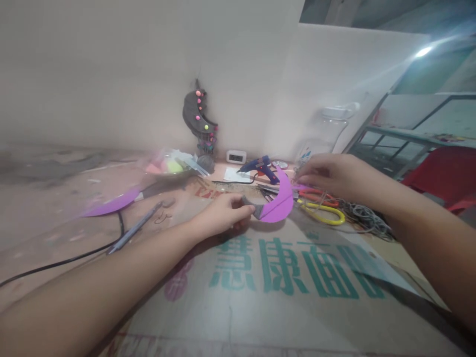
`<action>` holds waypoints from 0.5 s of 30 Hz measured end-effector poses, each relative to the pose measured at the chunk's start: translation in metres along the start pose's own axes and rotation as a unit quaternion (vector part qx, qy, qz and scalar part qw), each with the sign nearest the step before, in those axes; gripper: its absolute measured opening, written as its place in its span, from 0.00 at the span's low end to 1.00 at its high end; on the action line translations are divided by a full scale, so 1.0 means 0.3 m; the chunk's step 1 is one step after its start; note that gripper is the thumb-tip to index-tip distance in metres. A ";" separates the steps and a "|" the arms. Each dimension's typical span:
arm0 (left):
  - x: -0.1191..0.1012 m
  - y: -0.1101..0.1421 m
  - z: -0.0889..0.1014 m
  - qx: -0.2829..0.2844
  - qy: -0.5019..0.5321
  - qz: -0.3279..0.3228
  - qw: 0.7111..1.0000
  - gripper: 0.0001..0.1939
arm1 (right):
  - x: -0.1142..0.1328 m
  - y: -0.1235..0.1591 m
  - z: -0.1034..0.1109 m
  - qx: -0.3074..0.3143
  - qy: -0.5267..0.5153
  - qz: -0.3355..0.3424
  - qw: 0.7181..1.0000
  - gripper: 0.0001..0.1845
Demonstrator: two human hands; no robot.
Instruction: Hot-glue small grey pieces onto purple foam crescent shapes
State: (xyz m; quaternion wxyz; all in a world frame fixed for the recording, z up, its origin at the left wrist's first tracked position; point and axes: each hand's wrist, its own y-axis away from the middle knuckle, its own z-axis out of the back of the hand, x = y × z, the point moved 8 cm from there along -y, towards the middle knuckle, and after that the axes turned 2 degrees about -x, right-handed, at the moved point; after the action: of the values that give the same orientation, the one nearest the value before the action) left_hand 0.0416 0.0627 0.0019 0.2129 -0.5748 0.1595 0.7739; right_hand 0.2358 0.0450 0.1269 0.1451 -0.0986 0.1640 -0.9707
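L hand (238, 213): fingers closed on grey-wrapped end of purple crescent (284, 201), held above printed sheet (230, 317), approx. mid-view. R hand (322, 173): fingers bent, beyond crescent to R; can't tell if gripping anything. Below R hand: 1 yellow scissor handle (339, 214), orange handles (323, 199); grey cord tangle (368, 218) to their R. Behind crescent: blue glue gun (260, 164), sm. white clock (236, 157). Far L: 2nd purple piece (115, 203), grey pen-like tool (139, 228). On wall: grey moon w/ pompoms (192, 113).
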 end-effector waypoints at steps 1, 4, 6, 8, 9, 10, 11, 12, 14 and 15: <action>-0.002 0.001 -0.006 0.011 -0.004 -0.003 1.000 0.13 | -0.019 -0.006 0.001 -0.009 -0.006 -0.013 1.000 0.11; -0.010 0.009 -0.023 0.044 -0.023 -0.012 0.999 0.13 | -0.046 -0.021 -0.005 -0.028 -0.031 -0.029 0.999 0.11; -0.016 0.016 -0.030 0.060 -0.034 -0.016 0.997 0.14 | -0.042 -0.026 -0.003 -0.048 -0.049 -0.022 0.997 0.11; -0.023 0.020 -0.032 0.068 -0.042 -0.021 0.997 0.13 | -0.037 -0.028 -0.003 -0.060 -0.068 -0.021 0.996 0.11; -0.028 0.022 -0.033 0.071 -0.043 -0.025 0.996 0.12 | -0.038 -0.028 -0.005 -0.063 -0.078 -0.026 0.995 0.12; -0.032 0.024 -0.034 0.075 -0.044 -0.028 0.996 0.12 | -0.041 -0.029 -0.010 -0.063 -0.090 -0.031 0.994 0.12; -0.036 0.026 -0.036 0.080 -0.042 -0.033 0.995 0.12 | -0.047 -0.030 -0.016 -0.062 -0.102 -0.038 0.992 0.12; -0.041 0.028 -0.039 0.085 -0.039 -0.037 0.995 0.12 | -0.053 -0.031 -0.024 -0.060 -0.115 -0.044 0.991 0.13; -0.048 0.035 -0.048 0.102 -0.033 -0.039 0.993 0.13 | -0.062 -0.033 -0.048 -0.053 -0.151 -0.053 0.986 0.14; -0.050 0.039 -0.054 0.111 -0.031 -0.038 0.993 0.12 | -0.064 -0.035 -0.062 -0.050 -0.174 -0.057 0.982 0.15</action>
State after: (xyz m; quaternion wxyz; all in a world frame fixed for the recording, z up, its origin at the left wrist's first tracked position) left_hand 0.0525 0.0425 0.0117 0.3095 -0.5290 0.2163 0.7600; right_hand 0.2468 0.0659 0.1105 0.1107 -0.2828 0.1789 -0.9358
